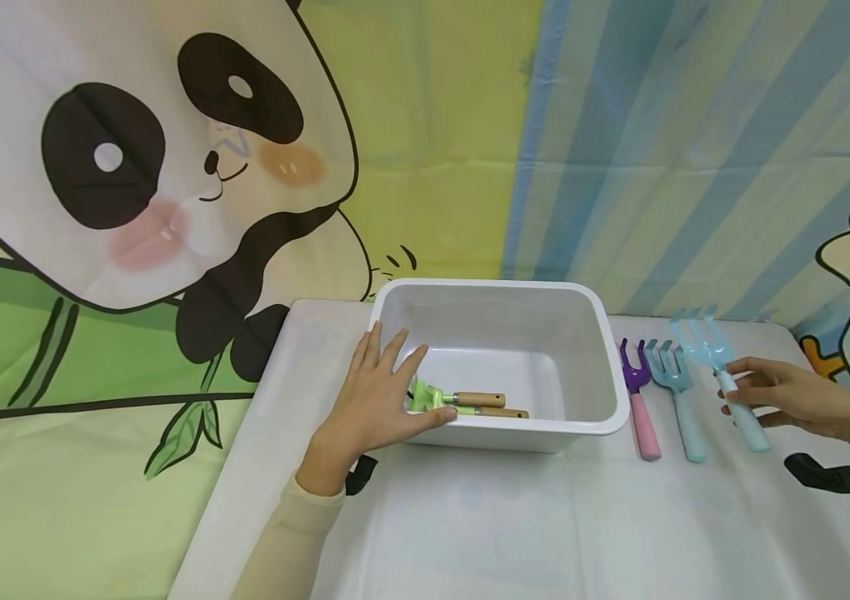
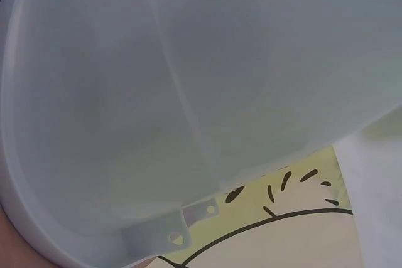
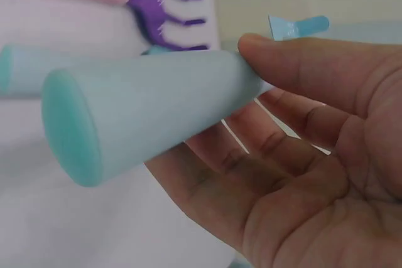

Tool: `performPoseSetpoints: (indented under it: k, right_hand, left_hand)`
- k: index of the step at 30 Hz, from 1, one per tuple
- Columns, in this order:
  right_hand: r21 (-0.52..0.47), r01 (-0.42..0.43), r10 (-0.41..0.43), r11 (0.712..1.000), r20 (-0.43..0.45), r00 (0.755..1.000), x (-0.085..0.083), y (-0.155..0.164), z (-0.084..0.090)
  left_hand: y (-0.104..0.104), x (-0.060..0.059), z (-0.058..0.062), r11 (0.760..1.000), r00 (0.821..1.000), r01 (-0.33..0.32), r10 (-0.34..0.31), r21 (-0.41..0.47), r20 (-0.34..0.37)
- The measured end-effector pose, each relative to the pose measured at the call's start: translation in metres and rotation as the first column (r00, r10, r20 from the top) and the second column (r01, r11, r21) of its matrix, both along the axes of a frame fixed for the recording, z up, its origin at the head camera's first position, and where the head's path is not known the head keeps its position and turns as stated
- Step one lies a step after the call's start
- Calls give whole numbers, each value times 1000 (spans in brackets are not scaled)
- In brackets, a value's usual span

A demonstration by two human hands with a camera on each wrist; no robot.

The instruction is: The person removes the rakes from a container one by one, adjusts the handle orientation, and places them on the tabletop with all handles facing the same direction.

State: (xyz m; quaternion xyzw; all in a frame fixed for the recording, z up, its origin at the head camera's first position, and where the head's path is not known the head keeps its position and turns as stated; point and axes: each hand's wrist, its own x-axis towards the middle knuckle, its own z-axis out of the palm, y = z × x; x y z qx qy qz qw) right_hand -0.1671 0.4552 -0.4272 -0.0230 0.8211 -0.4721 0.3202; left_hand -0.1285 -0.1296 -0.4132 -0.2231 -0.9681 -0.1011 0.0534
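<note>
Landmark: the white bin [image 1: 502, 421] on the white-covered table [image 1: 515, 533]; every place below is told from it.

Left hand: the left hand [image 1: 374, 404] lies at the bin's near left corner, fingers straight and spread over the rim, thumb along the near wall. It presses the bin and clasps nothing. The left wrist view is filled by the bin's pale wall [image 2: 188, 92], very close.

Right hand: the right hand [image 1: 785, 393] is well to the right of the bin, above the table. Thumb and fingers pinch the handle of the light blue rake [image 1: 725, 375]; the right wrist view shows the thumb on top of the handle [image 3: 151, 111] and the fingers [image 3: 264, 149] under it.

Light blue rake: farthest right of the bin, lifted off the cloth, prongs toward the backdrop, handle end toward the person.

Teal fork: the teal fork [image 1: 676, 392] lies flat on the table between the light blue rake and the purple one, prongs away from the person.

Purple fork: the purple fork with the pink handle [image 1: 641, 400] lies just beside the bin's right wall, parallel to the teal fork. It shows blurred in the right wrist view [image 3: 157, 10].

Inside the bin: two green tools with wooden handles [image 1: 470, 403] lie on the floor near the left front corner, handles pointing right.

Behind the bin: a panda backdrop [image 1: 170, 167] at left, blue stripes at right.
</note>
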Motion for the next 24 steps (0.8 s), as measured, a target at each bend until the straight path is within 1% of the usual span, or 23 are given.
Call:
performPoseSetpoints:
  k: [3, 8, 15, 20, 24]
  right_hand:
    - [24, 72, -72, 997, 30, 997, 5, 14, -19]
    - [62, 126, -130, 990, 69, 989, 5, 31, -39]
    - [87, 177, -191, 980, 179, 965, -2, 36, -53]
    - [66, 209, -219, 976, 218, 951, -3, 40, -62]
    - [70, 217, -227, 974, 226, 947, -6, 42, -66]
  left_hand:
    - [0, -1, 0, 1000, 1000, 1, -1, -3, 0]
    - [0, -1, 0, 1000, 1000, 2, -2, -1, 6]
    - [0, -1, 1, 1000, 1000, 0, 0, 3, 4]
    - [0, -1, 0, 1000, 1000, 7, -7, 5, 3]
    - [1, -2, 1, 1000, 1000, 8, -8, 1, 0]
